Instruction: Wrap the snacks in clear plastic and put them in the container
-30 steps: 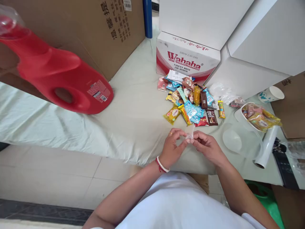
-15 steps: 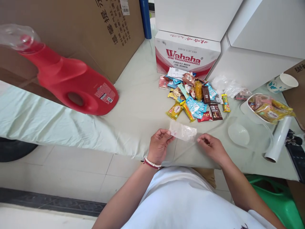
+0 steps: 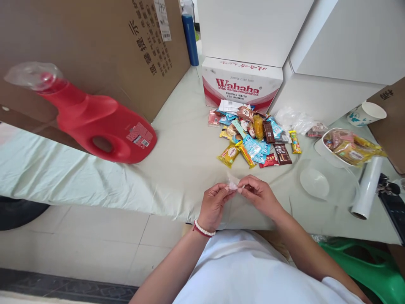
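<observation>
A small clear plastic bag [image 3: 233, 180], crumpled and see-through, is pinched between both my hands near the table's front edge. My left hand [image 3: 215, 202], with a white bead bracelet at the wrist, grips its left side between thumb and fingers. On its right side, my right hand [image 3: 257, 195] is closed with thumb and fingertips on the plastic. Just beyond my hands lies a loose pile of wrapped snacks [image 3: 257, 147], among them yellow cake packs, blue sachets and a brown cocoa packet [image 3: 282, 153].
A red jug [image 3: 110, 126] stands left by a large cardboard box [image 3: 95, 50]. Behind the snacks is a Wahaha carton [image 3: 242, 84]. To the right are a white snack tub [image 3: 322, 147], a clear lid [image 3: 314, 183], a film roll [image 3: 367, 190] and a paper cup [image 3: 367, 114].
Half a second ago the plastic bag was spread flat in my left hand, with my right hand apart from it. Now my right hand has moved left and grips the bunched bag too.
</observation>
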`<state>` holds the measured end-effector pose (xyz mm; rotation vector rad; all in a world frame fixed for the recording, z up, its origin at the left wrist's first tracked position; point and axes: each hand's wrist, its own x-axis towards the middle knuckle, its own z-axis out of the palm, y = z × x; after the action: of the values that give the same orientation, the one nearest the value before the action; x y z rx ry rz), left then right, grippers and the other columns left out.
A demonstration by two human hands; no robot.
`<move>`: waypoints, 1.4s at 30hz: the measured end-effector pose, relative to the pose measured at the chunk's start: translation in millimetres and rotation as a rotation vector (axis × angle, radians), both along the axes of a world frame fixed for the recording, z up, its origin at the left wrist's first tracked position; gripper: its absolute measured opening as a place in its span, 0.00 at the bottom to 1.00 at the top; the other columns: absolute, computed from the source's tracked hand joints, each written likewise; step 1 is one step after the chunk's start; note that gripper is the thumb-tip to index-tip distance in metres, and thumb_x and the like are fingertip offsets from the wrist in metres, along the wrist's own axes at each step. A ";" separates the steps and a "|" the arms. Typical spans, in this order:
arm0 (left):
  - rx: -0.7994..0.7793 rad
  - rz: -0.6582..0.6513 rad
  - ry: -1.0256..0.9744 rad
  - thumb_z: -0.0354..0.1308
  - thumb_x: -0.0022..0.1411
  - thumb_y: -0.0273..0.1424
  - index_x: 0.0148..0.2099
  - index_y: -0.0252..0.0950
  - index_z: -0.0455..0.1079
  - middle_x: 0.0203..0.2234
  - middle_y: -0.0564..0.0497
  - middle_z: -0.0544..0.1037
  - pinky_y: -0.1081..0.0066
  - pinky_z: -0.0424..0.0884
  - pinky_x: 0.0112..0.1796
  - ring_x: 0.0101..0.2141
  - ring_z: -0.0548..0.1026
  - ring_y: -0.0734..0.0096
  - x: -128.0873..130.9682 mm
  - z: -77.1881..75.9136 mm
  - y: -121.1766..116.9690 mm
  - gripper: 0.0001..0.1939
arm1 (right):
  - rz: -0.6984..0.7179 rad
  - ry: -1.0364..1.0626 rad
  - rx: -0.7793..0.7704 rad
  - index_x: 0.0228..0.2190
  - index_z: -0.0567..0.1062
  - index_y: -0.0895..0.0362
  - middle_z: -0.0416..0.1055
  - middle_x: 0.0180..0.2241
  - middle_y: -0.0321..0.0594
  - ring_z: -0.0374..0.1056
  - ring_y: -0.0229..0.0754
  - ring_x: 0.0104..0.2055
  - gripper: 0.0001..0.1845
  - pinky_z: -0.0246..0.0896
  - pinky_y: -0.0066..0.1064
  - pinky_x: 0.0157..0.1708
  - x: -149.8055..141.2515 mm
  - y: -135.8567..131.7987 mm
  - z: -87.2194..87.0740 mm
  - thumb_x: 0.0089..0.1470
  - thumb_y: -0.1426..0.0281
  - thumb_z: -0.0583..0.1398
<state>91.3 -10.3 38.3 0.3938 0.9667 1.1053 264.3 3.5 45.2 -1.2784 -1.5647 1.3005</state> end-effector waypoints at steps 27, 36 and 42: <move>0.081 0.240 -0.074 0.76 0.45 0.33 0.28 0.36 0.72 0.34 0.52 0.80 0.70 0.76 0.41 0.39 0.78 0.70 -28.0 3.9 11.4 0.15 | -0.467 0.591 -0.308 0.31 0.75 0.54 0.71 0.28 0.31 0.55 0.28 0.20 0.19 0.51 0.20 0.16 35.1 1.2 15.6 0.42 0.61 0.76; 0.113 0.260 -0.014 0.76 0.45 0.32 0.28 0.37 0.73 0.36 0.52 0.78 0.63 0.78 0.44 0.42 0.77 0.67 -30.4 -7.7 10.4 0.13 | -0.670 0.592 -0.151 0.35 0.72 0.53 0.72 0.32 0.32 0.73 0.36 0.35 0.23 0.73 0.27 0.35 64.2 17.4 3.6 0.39 0.64 0.76; 0.339 0.205 0.364 0.71 0.55 0.36 0.33 0.39 0.78 0.41 0.48 0.78 0.64 0.77 0.45 0.45 0.76 0.65 -18.6 -9.3 4.0 0.07 | -0.669 0.015 0.160 0.41 0.72 0.51 0.70 0.34 0.36 0.63 0.36 0.29 0.15 0.62 0.27 0.25 29.3 5.6 26.2 0.57 0.56 0.65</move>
<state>72.8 -6.3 29.0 0.8068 1.1576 1.4208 293.6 9.1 71.3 -1.5022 -1.0561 0.7405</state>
